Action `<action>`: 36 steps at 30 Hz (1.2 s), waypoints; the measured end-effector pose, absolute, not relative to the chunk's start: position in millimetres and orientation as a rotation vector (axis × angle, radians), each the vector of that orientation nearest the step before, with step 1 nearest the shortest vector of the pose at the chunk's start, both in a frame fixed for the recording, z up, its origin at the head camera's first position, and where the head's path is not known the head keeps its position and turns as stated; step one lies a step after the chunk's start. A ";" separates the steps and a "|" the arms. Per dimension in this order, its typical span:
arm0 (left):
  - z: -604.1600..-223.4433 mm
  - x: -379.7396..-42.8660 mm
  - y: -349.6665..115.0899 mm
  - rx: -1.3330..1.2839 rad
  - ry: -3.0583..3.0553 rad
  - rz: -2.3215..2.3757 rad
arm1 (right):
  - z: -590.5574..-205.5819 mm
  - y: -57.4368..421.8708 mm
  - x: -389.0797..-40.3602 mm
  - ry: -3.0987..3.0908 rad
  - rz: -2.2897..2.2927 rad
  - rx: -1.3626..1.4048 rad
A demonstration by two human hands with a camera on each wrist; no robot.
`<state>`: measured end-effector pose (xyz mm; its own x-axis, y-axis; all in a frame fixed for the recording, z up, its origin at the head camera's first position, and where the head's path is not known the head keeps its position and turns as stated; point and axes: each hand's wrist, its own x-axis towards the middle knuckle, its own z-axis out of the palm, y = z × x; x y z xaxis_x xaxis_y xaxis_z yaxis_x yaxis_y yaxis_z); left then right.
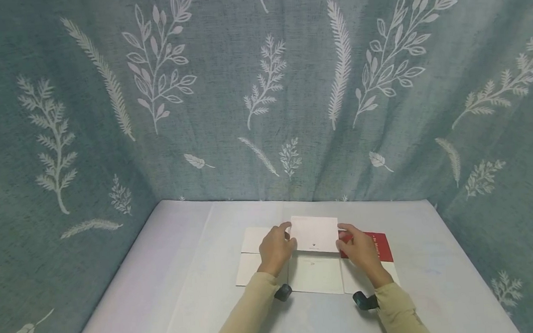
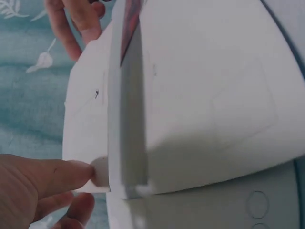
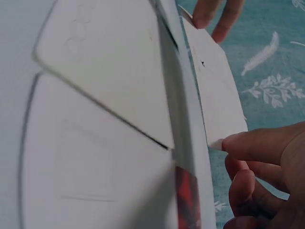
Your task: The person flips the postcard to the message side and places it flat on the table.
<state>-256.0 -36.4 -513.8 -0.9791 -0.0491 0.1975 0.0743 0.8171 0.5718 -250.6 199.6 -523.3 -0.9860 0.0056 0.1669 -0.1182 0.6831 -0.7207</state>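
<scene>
Both hands hold a white card (image 1: pixel 314 233) with a tiny dark mark near its lower edge. At its left edge my left hand (image 1: pixel 276 249) pinches it between thumb and fingers. My right hand (image 1: pixel 363 249) pinches the opposite edge the same way. In the left wrist view the card (image 2: pixel 86 133) stands tilted above the tabletop cards. Below it on the table lies a pale card (image 1: pixel 316 277). A red card (image 1: pixel 382 244) with light lettering lies partly behind my right hand. What lies directly behind the held card is hidden.
White cards lie side by side on the white table (image 1: pixel 187 291): one at the upper left (image 1: pixel 253 240), another at the lower left (image 1: pixel 246 270) and one at the lower right (image 1: pixel 351 280). A leaf-patterned teal curtain (image 1: pixel 227 113) encloses the table's back and sides.
</scene>
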 end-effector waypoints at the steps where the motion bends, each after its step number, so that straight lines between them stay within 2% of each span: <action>1: -514.7 -255.7 -36.6 -0.011 -2.797 -0.893 | -524.2 198.7 -251.1 -2.750 1.175 0.088; 12: -526.2 -256.2 -38.3 0.030 -2.844 -0.885 | -536.4 192.2 -251.6 -2.807 1.134 0.033; 36: -529.6 -254.5 -36.6 0.015 -2.851 -0.849 | -535.3 195.1 -252.5 -2.844 1.119 0.045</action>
<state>-254.5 -36.6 -529.6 -0.9861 -0.0571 0.1559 0.0375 0.8381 0.5442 -252.5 195.1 -535.3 -0.9960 0.0033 0.0895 -0.0586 0.7320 -0.6788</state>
